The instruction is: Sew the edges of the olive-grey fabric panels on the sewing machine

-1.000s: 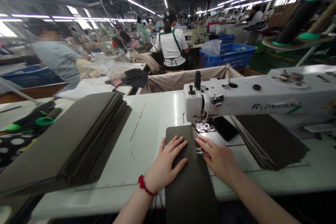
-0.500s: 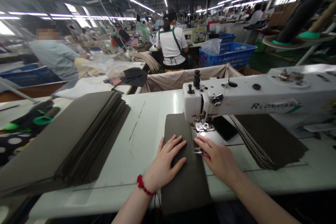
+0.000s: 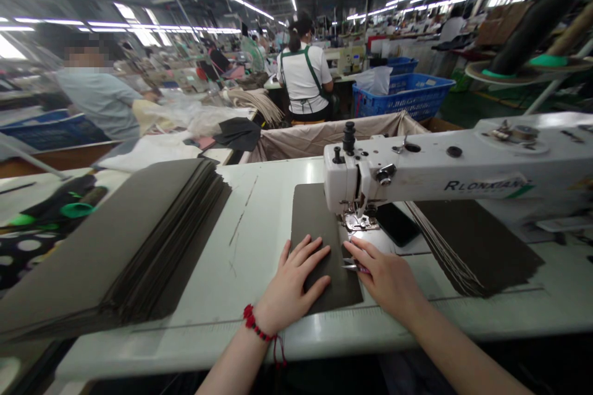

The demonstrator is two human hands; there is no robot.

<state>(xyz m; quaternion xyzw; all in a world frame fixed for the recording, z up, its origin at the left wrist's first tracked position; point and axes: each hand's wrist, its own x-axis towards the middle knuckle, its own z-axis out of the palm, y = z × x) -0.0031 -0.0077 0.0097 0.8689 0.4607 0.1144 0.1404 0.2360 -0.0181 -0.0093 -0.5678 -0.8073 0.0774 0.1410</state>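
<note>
left hand (image 3: pixel 299 278) spread flat, gripping nothing, on the dark olive rectangular sheet (image 3: pixel 312 210) beside the white metal sewing machine (image 3: pixel 417 166); right hand (image 3: pixel 389 278) curled around small silver-bladed snips (image 3: pixel 350 266). sheet looks light, pliable; hold its edges.

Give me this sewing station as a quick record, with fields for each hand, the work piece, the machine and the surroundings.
Left hand: spread flat on the dark panel
Right hand: holding small snips at the panel's right edge
Work piece: the panel, flat on the pale table
Machine: white sewing machine, its presser foot by that edge
Phone: right of the presser foot
Stacks: large left stack, smaller right stack
Background: person in a white shirt, back turned; blue crate
</note>
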